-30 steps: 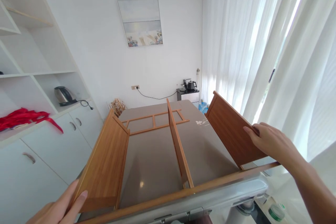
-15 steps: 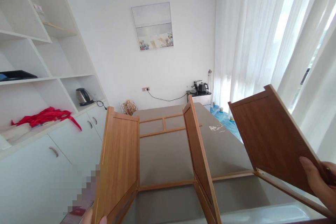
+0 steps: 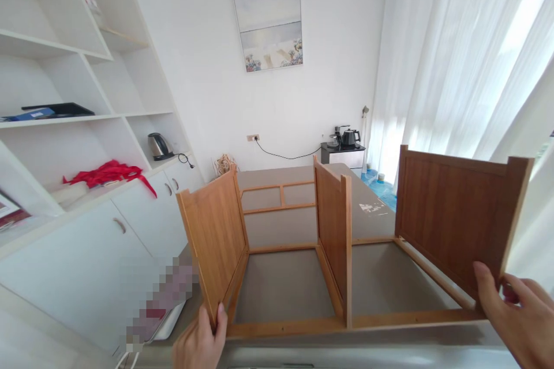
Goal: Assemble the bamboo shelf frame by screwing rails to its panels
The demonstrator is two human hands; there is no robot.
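A wooden shelf frame with three upright panels rests on the grey-brown table (image 3: pixel 281 228). My left hand (image 3: pixel 201 334) grips the lower near edge of the left panel (image 3: pixel 219 236), thumb on its inner side. On the other side, my right hand (image 3: pixel 515 311) is closed around the near edge of the right panel (image 3: pixel 450 213). Between them stands the middle panel (image 3: pixel 332 225), touched by neither hand. A front rail (image 3: pixel 381 319) joins the panels along the bottom near me.
Flat on the table's far part lies a slim wooden frame (image 3: pixel 281 187). White scraps (image 3: pixel 372 207) are at the table's right. White cabinets (image 3: pixel 142 213) with a kettle (image 3: pixel 159 146) and red cloth (image 3: pixel 108 173) line the left. A black kettle (image 3: pixel 350 137) stands on a small cabinet behind.
The frame now sits lower and more level, with its front rail in view. The right panel stands more upright. Both hands have kept their hold, and the view has shifted left.
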